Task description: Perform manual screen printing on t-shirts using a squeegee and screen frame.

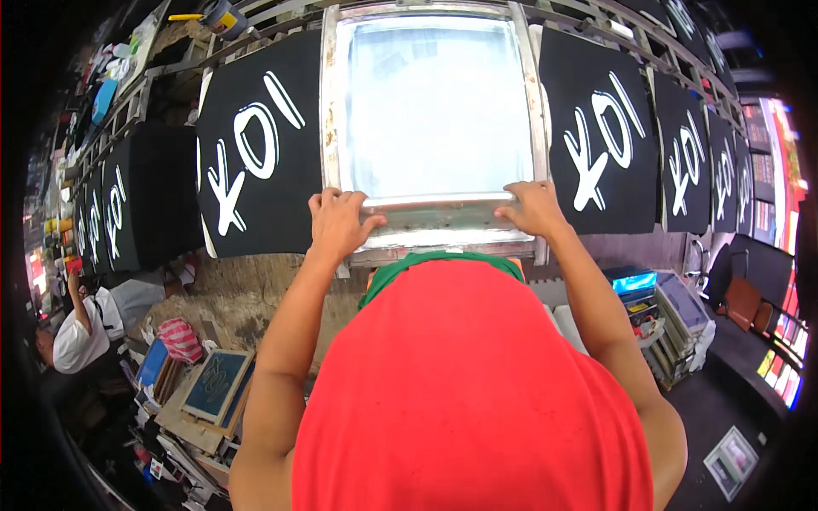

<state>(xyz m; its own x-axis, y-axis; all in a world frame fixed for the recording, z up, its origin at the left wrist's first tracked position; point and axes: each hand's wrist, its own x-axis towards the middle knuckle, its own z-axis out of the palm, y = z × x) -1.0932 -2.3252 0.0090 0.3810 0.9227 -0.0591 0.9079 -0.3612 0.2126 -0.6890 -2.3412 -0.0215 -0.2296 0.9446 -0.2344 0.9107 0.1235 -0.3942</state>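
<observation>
A wide squeegee (pixel 439 218) lies across the near end of a printing screen (pixel 331 111), whose pale mesh is coated with white ink. My left hand (pixel 339 223) grips the squeegee's left end, thumb toward me and fingers over the top. At the opposite end my right hand (pixel 537 209) holds it the same way. The blade's lower edge is hidden, so I cannot tell how firmly it touches the mesh. Black fabric panels with white printed lettering flank the screen, one on the left (pixel 281 187) and one on the right (pixel 609 187).
More black panels (pixel 682 162) run along the rack on both sides. A tub (pixel 223 19) with a yellow handle sits at the far left. Behind on the left are stacked frames (pixel 217 387) and a person in white (pixel 83 336). A chair (pixel 750 281) stands right.
</observation>
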